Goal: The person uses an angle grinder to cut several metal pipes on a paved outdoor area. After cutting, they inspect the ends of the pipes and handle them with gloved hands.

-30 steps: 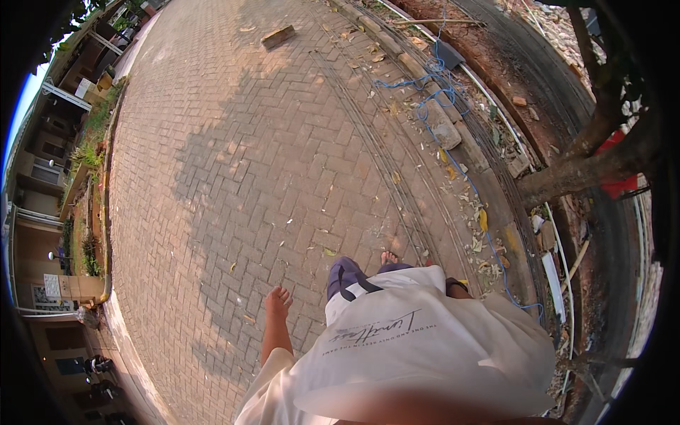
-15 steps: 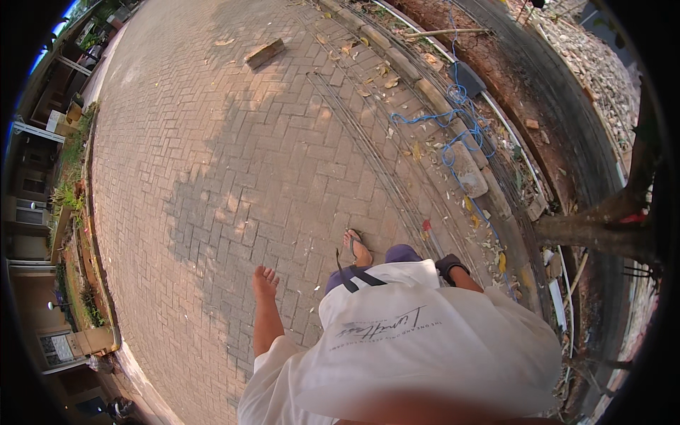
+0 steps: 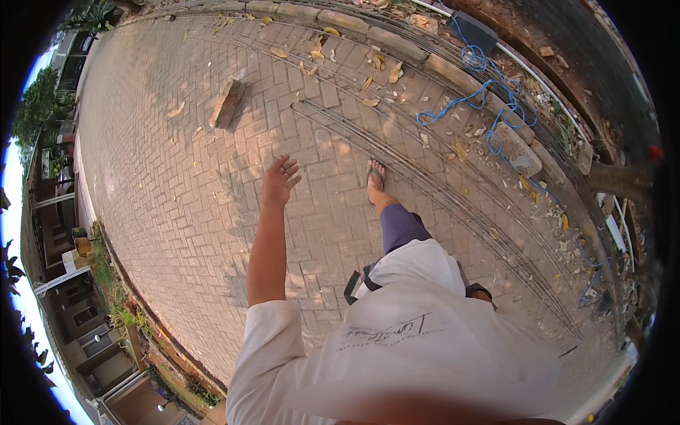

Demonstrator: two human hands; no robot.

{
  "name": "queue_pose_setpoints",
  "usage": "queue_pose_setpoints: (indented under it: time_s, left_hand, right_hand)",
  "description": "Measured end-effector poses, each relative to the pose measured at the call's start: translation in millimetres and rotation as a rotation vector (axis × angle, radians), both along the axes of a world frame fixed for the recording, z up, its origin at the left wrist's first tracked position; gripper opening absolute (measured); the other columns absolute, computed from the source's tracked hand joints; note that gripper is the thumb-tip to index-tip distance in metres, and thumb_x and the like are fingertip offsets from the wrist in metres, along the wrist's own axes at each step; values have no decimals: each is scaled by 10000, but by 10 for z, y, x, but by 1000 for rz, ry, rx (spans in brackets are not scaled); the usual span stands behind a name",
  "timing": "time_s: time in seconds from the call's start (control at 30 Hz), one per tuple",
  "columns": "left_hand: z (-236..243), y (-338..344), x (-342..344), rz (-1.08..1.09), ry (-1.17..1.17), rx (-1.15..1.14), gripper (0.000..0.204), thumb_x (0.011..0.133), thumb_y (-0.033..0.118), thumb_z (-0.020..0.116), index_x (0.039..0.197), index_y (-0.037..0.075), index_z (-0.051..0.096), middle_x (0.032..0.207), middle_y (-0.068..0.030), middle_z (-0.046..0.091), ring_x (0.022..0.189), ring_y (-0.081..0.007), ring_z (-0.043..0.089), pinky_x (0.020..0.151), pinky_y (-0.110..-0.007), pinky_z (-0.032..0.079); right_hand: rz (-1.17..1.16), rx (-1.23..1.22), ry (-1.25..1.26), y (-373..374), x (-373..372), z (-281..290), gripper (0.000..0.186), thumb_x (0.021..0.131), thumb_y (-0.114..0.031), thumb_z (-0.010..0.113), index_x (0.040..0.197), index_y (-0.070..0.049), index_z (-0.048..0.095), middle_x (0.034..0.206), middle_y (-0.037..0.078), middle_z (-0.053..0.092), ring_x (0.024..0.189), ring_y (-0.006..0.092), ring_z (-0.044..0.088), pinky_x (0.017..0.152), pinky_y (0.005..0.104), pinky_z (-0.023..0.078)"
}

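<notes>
Outdoor lane: one surface of herringbone paving (image 3: 177, 234) is spreading under one person in one pale shirt (image 3: 397, 368); patches of sun and shade are falling across it. Houses (image 3: 80, 304), in one row, are lining the left side, with one planted strip (image 3: 131, 315) running in front of them.

Left hand (image 3: 282, 180), one: is hanging over the paving, left of the body. Grip is staying loosely spread, pinching nothing; several fingers are pointing toward the far side. Nearest object: one oblong, brownish block (image 3: 228, 103), which is lying on the paving a little farther off and to the left, apart from the hand.

Right hand (image 3: 479, 292), one: is mostly hiding at the shirt's right edge, only a small dark part showing. Cannot tell its grip. Long, thin rods (image 3: 427, 188) are running nearby, from far left to near right; more than one, exact count not readable.

One foot (image 3: 377, 176) in one sandal is resting just left of the rods.

Right side: one row of curb stones (image 3: 343, 21) is curving past; one tangled blue cord (image 3: 476, 59) is trailing across it. One pale concrete block (image 3: 518, 150) is lying beside the cord, one dark grey box (image 3: 472, 32) farther off. Yellow leaves, too many to count, are scattering along the curb.
</notes>
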State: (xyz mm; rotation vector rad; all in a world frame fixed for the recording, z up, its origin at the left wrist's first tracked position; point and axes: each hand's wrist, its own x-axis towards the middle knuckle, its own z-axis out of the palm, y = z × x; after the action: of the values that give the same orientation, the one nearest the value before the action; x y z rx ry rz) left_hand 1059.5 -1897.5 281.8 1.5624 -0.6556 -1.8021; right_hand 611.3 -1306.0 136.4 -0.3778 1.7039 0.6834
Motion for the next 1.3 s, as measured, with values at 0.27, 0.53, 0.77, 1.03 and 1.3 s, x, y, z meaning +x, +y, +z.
queue_pose_setpoints:
  time_s: [0.27,0.53,0.77,1.03,1.3]
  left_hand:
    - [-1144,-2291,444,-170,-123,240,470,1027,325,563,1390,27,543,1234,-114,630,1083,-282,627,959,-494,499]
    - [-3386,-4288,801,-443,-374,354,449,994,191,605,1395,2,536,1275,-137,646,1159,-295,634,891,-451,559]
    - [-5441,-5592,656,-927,-720,199,670,927,147,717,1523,-1,450,1440,-198,581,1292,-314,585,991,-456,536]
    - [-6248,-5765,829,-1199,-683,35,557,915,112,751,1425,-29,578,1225,-163,705,1075,-214,680,974,-377,524]
    - [-6157,-5693,904,-1183,-891,-121,476,819,91,836,1266,-9,705,1019,-89,756,815,-144,696,711,-304,570]
  right_hand:
    - [-504,-25,68,-2919,1055,280,258,884,-249,655,976,-14,710,742,117,679,579,210,656,530,395,520]
    - [-864,-284,193,-5145,1963,337,302,915,-285,611,992,6,635,674,68,603,523,166,584,449,349,467]
    - [-1203,-201,245,-6038,3293,-120,349,960,-304,611,1118,5,648,739,82,619,610,145,575,543,339,484]
    - [-1073,-318,113,-6014,4485,-645,275,994,-284,650,1099,-30,668,767,40,658,711,114,621,638,316,506]
    - [-912,-161,16,-6352,4374,-647,466,969,-397,622,1168,24,624,978,280,719,1025,420,708,823,462,567]
